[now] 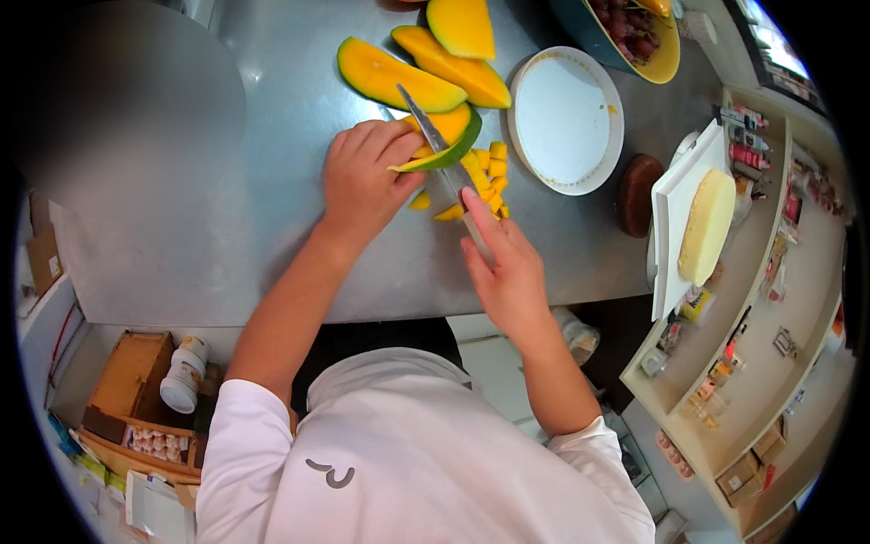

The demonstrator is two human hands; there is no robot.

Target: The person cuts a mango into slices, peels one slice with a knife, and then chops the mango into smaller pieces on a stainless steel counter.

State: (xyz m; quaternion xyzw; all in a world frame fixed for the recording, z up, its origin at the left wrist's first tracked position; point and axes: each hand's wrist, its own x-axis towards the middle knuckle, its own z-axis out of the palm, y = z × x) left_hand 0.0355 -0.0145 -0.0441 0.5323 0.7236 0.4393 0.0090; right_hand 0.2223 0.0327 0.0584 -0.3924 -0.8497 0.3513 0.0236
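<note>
On the steel table, my left hand (367, 177) is closed around a mango piece (458, 150) with green skin and orange flesh. The knife (426, 122) lies across that piece, its blade pointing up and to the left. My right hand (509, 272) grips the knife's handle, index finger stretched along it. Beside the blade, several small mango cubes (494, 172) are scattered on the metal. Farther back rest larger mango slices, one long slice (399, 77), another (453, 68) and a wide one (460, 29). How deep the blade sits in the piece I cannot tell.
Right of the mango stands a white round plate (564, 122). Behind it is a blue and yellow bowl (669, 62) of grapes. A pale yellow cake-like block (707, 227) sits on a white tray (669, 204) at the right, near shelves (716, 363). The upper left is blurred.
</note>
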